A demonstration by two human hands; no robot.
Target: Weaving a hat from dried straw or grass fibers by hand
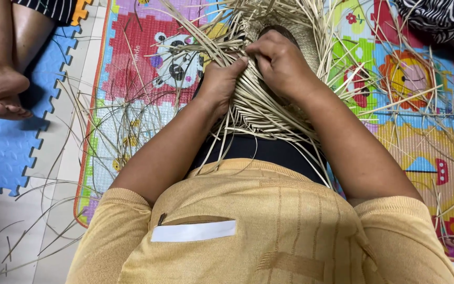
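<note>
Both hands work at a half-woven straw piece [261,108] that rests on the person's lap, over the middle of a colourful play mat [137,63] spread on the floor. The left hand [222,79] is closed, pinching a few pale straw strands [206,47] between thumb and fingers. The right hand [279,60] curls over the top of the weave, fingers bent and pressing strands down, touching the left hand's fingertips. Loose strands fan out across the mat. Another person's bare foot [1,94] rests on a blue foam tile [6,147] by the mat's left edge.
</note>
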